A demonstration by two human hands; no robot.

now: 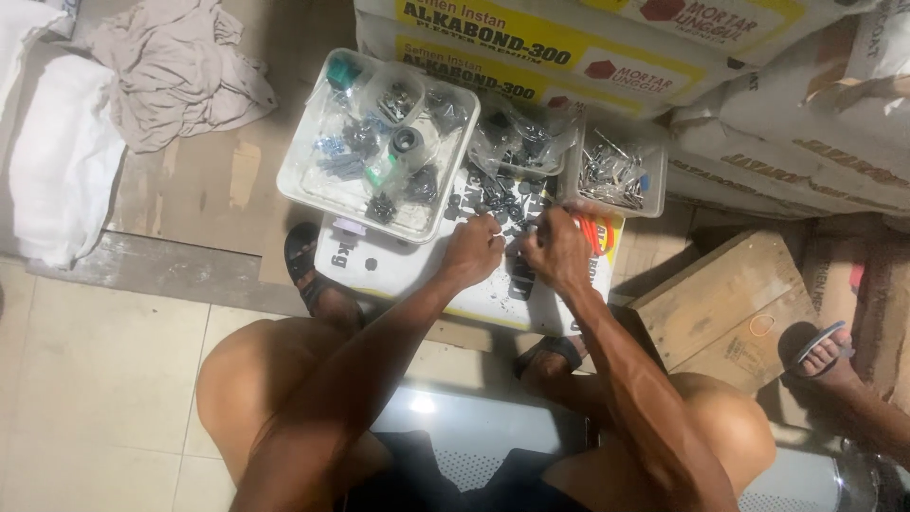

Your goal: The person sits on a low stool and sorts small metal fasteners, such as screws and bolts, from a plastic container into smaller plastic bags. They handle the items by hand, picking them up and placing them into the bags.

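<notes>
My left hand (471,248) and my right hand (556,248) are close together over a heap of small dark metal parts (493,201) lying on a white sack (398,270). Both hands have their fingers curled at the heap's near edge, pinching small pieces; what exactly each holds is too small to tell. A clear plastic tray (313,190) holding several bags of dark hardware sits to the left of the heap. A smaller clear container (614,175) of thin metal pieces stands just beyond my right hand.
Stacked cement sacks (758,104) fill the back right. A wooden crate (725,308) lies at right, with another person's sandalled foot (823,349) beside it. Crumpled cloth (175,66) and white bags (57,161) lie at left. My knees and sandalled feet flank the sack.
</notes>
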